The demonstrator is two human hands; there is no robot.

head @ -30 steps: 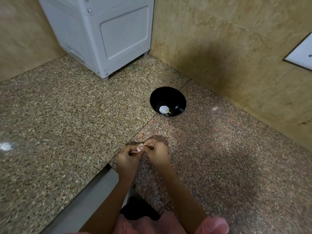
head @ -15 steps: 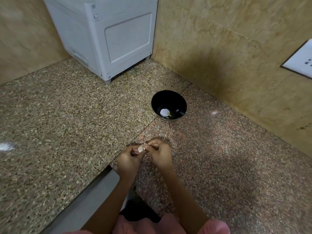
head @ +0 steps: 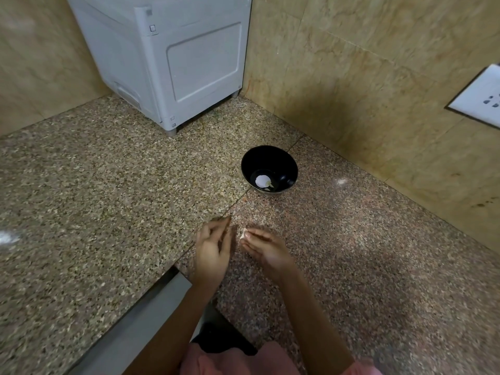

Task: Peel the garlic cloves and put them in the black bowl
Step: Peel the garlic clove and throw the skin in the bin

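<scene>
Two hands now apart, joined half-second ago. Left hand (head: 212,250) spread, empty. Right hand (head: 266,249) pinches garlic clove (head: 244,235) above counter. Peeled clove (head: 262,181) lies in black bowl (head: 270,158). Skin judged partly stripped.

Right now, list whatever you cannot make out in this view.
Garlic clove, head view: small and blurred at the right hand fingertips; peeled or not is unclear.
Left hand, head view: motion blur hides whether it holds any skin.
Black bowl, head view: the white piece inside is too small to tell one clove from several.
Wall socket, head view: cut off by the right edge.
</scene>
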